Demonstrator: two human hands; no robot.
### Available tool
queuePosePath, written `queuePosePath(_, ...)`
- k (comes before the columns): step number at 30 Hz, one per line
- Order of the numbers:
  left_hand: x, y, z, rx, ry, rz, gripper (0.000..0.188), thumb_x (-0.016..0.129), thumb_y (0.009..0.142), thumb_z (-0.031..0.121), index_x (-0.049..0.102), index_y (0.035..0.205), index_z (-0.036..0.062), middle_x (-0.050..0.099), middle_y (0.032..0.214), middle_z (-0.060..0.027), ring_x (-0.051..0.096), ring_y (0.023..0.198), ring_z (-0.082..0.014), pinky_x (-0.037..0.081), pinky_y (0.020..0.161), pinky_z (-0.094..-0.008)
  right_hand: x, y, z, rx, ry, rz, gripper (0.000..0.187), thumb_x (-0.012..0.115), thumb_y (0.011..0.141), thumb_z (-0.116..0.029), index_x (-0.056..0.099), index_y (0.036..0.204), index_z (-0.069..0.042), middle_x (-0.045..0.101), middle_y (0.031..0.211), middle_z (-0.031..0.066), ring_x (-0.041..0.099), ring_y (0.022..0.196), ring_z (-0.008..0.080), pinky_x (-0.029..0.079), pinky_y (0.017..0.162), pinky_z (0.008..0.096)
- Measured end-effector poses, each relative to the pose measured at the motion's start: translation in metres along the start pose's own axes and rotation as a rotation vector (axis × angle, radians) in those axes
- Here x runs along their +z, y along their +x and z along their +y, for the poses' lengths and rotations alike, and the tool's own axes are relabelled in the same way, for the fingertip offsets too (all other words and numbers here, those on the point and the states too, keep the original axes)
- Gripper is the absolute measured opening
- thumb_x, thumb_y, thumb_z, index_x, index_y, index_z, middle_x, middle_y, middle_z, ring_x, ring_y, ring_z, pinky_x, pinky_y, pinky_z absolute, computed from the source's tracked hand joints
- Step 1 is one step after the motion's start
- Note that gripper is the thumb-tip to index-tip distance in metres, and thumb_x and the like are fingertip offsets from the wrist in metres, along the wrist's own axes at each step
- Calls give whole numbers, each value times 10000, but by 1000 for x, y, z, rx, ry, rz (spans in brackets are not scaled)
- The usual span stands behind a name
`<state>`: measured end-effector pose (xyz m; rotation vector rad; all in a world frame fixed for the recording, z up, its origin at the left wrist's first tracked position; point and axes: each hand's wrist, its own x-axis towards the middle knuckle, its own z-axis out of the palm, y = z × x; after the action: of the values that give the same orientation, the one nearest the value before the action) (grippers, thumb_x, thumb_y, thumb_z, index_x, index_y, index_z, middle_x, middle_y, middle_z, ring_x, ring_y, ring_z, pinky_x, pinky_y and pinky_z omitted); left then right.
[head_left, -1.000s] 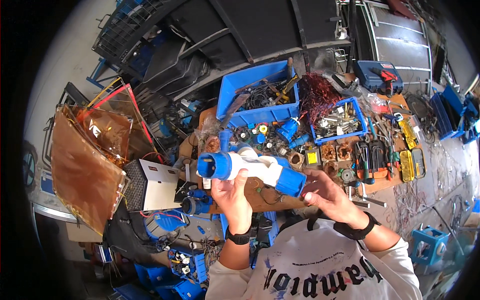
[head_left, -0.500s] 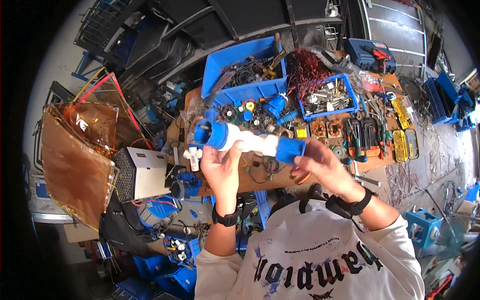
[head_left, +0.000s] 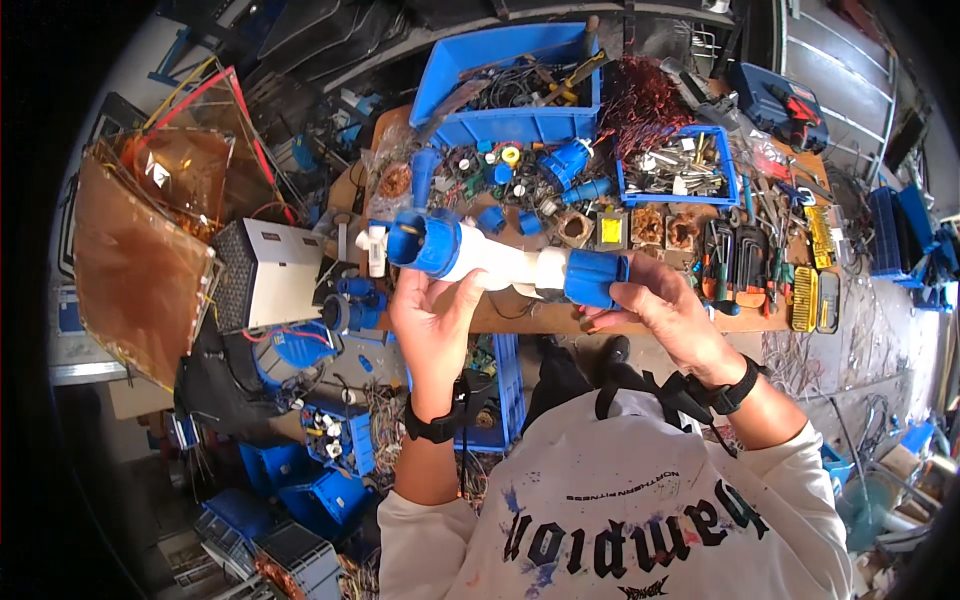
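Note:
Above the front part of the workbench I hold a white plastic pipe fitting point(head_left: 490, 262) with blue ends, lying crosswise and tilted slightly down to the right. My left hand point(head_left: 435, 325) is closed under its left part, thumb against the white body by the wide blue collar point(head_left: 440, 245). At the far end, my right hand point(head_left: 675, 305) grips the blue socket point(head_left: 597, 278) between thumb and fingers. Some of its fingers are hidden behind the socket. On the bench just left of the fitting lies a smaller white fitting point(head_left: 375, 250), near several blue plastic parts point(head_left: 352, 310).
A large blue bin point(head_left: 505, 125) of wires and tools stands at the back, beside tangled dark red wire point(head_left: 645, 105). Right of it is a blue tray point(head_left: 680, 195) of metal parts, with clamps point(head_left: 748, 262) and yellow bit sets point(head_left: 805, 295) farther right. A white-panelled box point(head_left: 270, 275) stands left.
The view has shifted, so the bench appears higher in the picture. Both hands keep hold of the fitting, and my right hand with the blue socket has moved slightly right and up in view.

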<state>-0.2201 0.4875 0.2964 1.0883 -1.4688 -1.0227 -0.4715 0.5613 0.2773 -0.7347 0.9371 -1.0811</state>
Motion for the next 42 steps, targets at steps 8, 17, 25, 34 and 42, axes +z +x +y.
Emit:
queuePosePath(8,-23,-20,-22,-71,-214,88,369,702,872,-40,542,1202,3,618,1192,-92,602,1095,-178,488,988,-360,23,16,17,24,-16,-21,424,673,940,-212,549,1236,65,641,1072,106,652,951,171,562,841,319)
queuePosePath(17,-76,-3,-55,-117,-272,65,354,712,868,-30,566,1189,0,628,1180,-94,611,1080,-174,496,978,-347,66,47,31,81,-32,30,588,650,955,-221,407,1393,88,640,1076,116,658,951,166,564,847,305)
queuePosePath(25,-112,22,-83,-218,-332,21,297,733,851,-26,609,1121,-7,668,1092,-68,638,991,-131,523,907,-305,102,71,47,143,-20,143,546,602,986,-252,414,1371,87,648,1084,159,682,964,222,575,864,330)
queuePosePath(34,-128,55,-136,-199,-210,-16,260,738,862,-10,628,1098,-10,688,1039,-44,637,906,-91,520,811,-257,74,48,76,74,44,452,590,623,977,-348,447,1413,8,632,1195,136,662,1011,203,549,830,307)
queuePosePath(42,-149,63,-269,-261,260,-271,313,820,808,120,655,1054,20,692,940,-35,614,784,-116,512,748,-299,47,-73,132,46,116,817,353,563,1010,-278,589,1224,2,682,1034,93,663,913,160,541,816,299)
